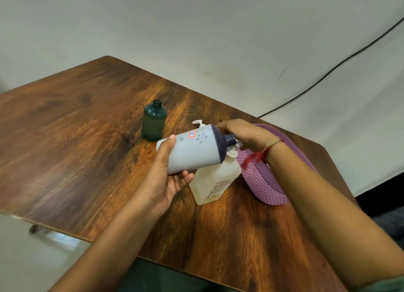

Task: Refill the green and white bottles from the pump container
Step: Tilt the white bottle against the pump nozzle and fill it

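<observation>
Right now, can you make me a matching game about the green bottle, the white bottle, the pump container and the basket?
Things
1. green bottle
2. white bottle
3. pump container
4. basket

States
A. held tilted, left hand at its base, right hand at its dark cap
B. stands alone with no cap on
C. pink and knitted
D. pale, stands just below the tilted one

Pairs: 1-B, 2-A, 3-D, 4-C
</observation>
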